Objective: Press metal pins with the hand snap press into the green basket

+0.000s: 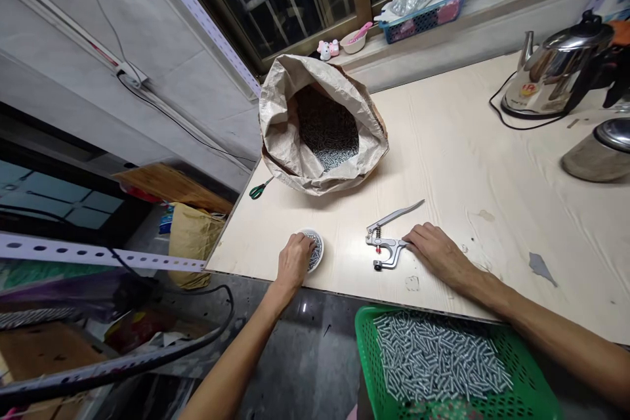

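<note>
My left hand (294,261) rests on a small round white dish (317,250) of tiny metal parts near the table's front edge, fingers curled into it; what they pinch is hidden. My right hand (436,249) lies on the pale wooden table (467,170) with its fingers touching the lower handle of silver hand press pliers (386,243), whose upper lever sticks up to the right. A green basket (367,341) below the table edge holds several small grey metal tubes.
An open paper sack (322,125) of small dark metal parts stands at the back. Green-handled scissors (260,189) lie at its left. A steel kettle (556,72) with a black cord and a metal lid (598,154) sit at right. A blue tray (426,13) is on the windowsill.
</note>
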Available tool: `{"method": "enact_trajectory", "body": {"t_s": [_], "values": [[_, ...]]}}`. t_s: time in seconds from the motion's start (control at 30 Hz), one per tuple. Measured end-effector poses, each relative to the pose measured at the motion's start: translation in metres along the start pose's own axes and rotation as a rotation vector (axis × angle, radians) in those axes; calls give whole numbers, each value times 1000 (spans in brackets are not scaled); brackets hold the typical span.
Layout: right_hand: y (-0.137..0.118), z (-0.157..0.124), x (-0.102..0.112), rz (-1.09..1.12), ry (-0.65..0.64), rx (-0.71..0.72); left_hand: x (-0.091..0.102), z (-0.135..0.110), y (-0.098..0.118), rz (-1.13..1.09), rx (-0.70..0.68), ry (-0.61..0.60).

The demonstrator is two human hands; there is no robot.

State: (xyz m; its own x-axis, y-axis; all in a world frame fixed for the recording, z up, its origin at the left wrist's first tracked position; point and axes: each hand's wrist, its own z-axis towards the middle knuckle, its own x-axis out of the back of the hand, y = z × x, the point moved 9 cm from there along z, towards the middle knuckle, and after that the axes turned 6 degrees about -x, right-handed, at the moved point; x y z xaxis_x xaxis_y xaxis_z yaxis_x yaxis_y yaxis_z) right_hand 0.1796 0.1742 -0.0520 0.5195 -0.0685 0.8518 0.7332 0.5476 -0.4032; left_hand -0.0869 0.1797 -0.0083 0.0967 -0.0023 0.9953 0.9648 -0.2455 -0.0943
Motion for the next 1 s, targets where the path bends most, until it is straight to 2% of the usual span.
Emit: {"method": "enact_trajectory", "body": {"t_s": [0.1,0.2,0.27,0.33,0.43,0.53,0.7,1.0], "values": [[-3,0,2,-38,25,14,4,-1,-5,-48,-1,55],[-5,-1,5,-37,37,1,23,-6,-3,-193,20,194],[-4,-2,6,16,13,-42,35,-12,6,-374,78,257],[0,-1,5,86,-39,-118,37,-17,23,-597,148,236],[10,3,-1,151,-143,-273,24,-16,57,-892,227,144],[13,6,-2,192,-207,-330,3,-7,79,-1077,317,66],[8,3,7,254,-172,-308,-30,4,86,-1303,429,-3],[-4,-5,20,250,-52,-241,-46,-5,99,-1388,445,85]]}}
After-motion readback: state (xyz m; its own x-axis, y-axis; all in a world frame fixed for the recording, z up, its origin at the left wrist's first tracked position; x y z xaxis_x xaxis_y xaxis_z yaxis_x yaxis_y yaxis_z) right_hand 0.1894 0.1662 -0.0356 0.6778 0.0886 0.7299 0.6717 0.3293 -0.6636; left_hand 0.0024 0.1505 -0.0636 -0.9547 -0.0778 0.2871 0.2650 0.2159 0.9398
